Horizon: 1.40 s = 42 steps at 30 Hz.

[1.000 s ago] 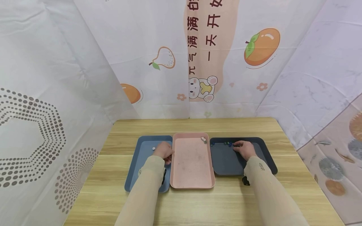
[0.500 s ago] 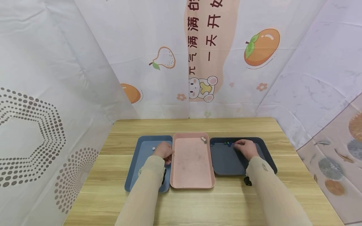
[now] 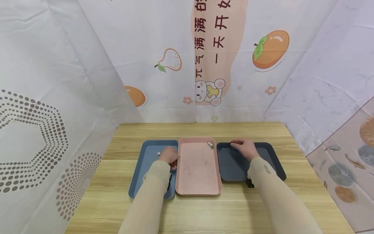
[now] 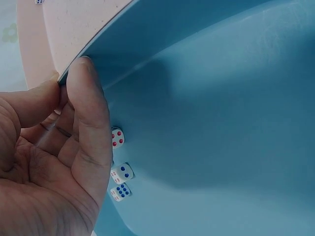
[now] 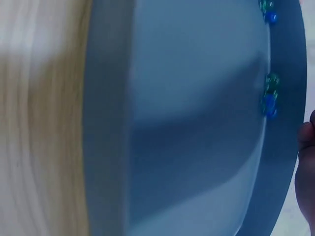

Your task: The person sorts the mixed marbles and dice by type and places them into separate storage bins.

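My left hand (image 3: 169, 156) is at the blue tray's inner side; in the left wrist view thumb and index finger pinch the blue tray's rim (image 4: 110, 29) where it meets the pink tray (image 3: 198, 169). Below those fingers, white dice (image 4: 122, 173) with red and blue dots lie in the blue tray. My right hand (image 3: 246, 149) is over the far edge of the dark tray (image 3: 236, 169). Green and blue glass marbles (image 5: 270, 96) sit along that tray's far wall. Only a bit of the right hand shows in its wrist view, so whether it holds anything is unclear.
Side by side, the three trays stand on a wooden table (image 3: 198, 214). Several dice (image 3: 210, 144) and a small greenish thing (image 3: 212, 147) lie in the pink tray's far right corner. Another die (image 3: 159, 153) is left of my left hand. Printed cloth (image 3: 163, 97) hangs behind the table.
My right hand has moved left and away from me, from beside the marbles to above the dark tray's far rim, covering some marbles. The left hand stays put.
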### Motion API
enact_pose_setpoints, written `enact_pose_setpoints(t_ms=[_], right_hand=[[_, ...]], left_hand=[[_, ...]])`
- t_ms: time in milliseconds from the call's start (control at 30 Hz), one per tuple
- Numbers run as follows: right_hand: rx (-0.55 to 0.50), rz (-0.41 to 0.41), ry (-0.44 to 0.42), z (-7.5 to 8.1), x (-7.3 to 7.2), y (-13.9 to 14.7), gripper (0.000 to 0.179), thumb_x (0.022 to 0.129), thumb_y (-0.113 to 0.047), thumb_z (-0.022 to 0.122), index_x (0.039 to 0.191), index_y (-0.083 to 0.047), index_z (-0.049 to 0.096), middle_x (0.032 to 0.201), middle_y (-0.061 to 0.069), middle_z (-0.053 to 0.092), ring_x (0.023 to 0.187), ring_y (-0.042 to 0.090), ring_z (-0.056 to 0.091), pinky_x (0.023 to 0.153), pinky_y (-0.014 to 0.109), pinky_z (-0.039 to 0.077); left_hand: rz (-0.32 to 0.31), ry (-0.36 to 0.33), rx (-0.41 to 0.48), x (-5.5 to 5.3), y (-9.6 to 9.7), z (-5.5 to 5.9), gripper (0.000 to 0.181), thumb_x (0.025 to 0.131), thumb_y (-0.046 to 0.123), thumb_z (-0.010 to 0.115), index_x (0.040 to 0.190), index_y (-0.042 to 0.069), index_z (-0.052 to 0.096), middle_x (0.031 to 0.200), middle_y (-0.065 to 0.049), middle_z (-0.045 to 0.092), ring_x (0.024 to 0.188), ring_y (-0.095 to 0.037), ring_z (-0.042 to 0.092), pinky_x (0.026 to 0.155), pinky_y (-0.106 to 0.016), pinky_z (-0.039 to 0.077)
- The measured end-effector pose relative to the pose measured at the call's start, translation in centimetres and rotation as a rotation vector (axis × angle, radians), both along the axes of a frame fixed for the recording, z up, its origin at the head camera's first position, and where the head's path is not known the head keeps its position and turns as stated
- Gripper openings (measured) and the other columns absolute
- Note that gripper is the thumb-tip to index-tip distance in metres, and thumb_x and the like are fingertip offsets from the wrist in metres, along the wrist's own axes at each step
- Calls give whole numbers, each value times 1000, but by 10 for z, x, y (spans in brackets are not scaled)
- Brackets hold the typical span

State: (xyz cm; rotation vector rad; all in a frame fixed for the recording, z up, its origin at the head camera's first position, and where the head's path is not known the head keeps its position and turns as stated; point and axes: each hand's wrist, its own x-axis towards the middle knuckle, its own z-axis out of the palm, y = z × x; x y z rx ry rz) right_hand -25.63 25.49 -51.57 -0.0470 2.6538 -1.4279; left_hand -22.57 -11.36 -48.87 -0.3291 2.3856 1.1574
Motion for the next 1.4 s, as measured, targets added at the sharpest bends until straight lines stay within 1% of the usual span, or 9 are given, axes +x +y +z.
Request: enact_pose_setpoints(t_ms=[333,467,667,833,967,1033,1167,1233,1400], right_hand=[[-54,58,-89,7,-3,-36,41,101,-25,66,137,-5,65,137,20,62,124,38,59,101,52,50],[-54,102,-92,7,-4,-49,41,100,-24,68,137,-6,66,140,19,61,127,38,57,102,53,50],[-42,131,-67,5,-5,-64,37,98,-22,70,131,-5,70,133,18,66,120,35,62,98,51,52],[23,135,-47,3,-5,-76,33,98,-19,70,128,-4,72,127,18,68,112,33,64,92,49,54],[137,120,-35,-2,-7,-85,31,95,-21,72,122,-6,75,112,13,72,94,27,62,80,42,53],[186,116,-36,-4,-8,-88,28,95,-21,70,119,-7,77,101,9,73,81,23,58,71,37,49],[216,97,-53,-5,-7,-92,26,94,-17,65,115,-8,78,87,7,72,64,18,48,60,32,40],[219,86,-61,-4,-7,-94,27,94,-15,64,115,-7,78,88,8,74,61,17,47,57,31,38],[256,71,-81,-4,-7,-97,30,94,-14,63,120,-6,76,109,12,76,66,19,54,60,33,41]], left_hand=[[-2,0,-3,2,0,0,31,102,8,58,75,-3,67,54,-9,56,42,-17,52,42,-28,48],[-3,5,-5,2,0,0,30,102,9,58,77,-5,69,54,-10,56,42,-17,52,41,-28,48],[-5,2,-5,1,-1,-1,28,102,8,57,80,-6,70,54,-10,55,41,-16,52,40,-27,48],[-8,-1,-7,0,-2,-1,28,102,9,58,83,-7,71,54,-10,56,41,-17,53,40,-28,49],[-3,-2,-9,0,-2,-1,28,103,9,58,83,-7,70,55,-10,57,41,-17,53,41,-28,49],[2,-4,-10,0,-1,-1,28,102,9,58,82,-7,70,54,-10,56,41,-16,53,40,-28,48],[5,-5,-10,0,1,-1,29,102,8,57,82,-7,71,53,-9,55,40,-16,51,40,-28,47],[4,-6,-9,0,1,-1,29,103,8,57,82,-7,71,53,-9,54,40,-16,51,40,-27,47],[10,-13,-8,-1,1,0,29,102,8,57,81,-7,70,54,-10,55,40,-16,51,40,-28,47]])
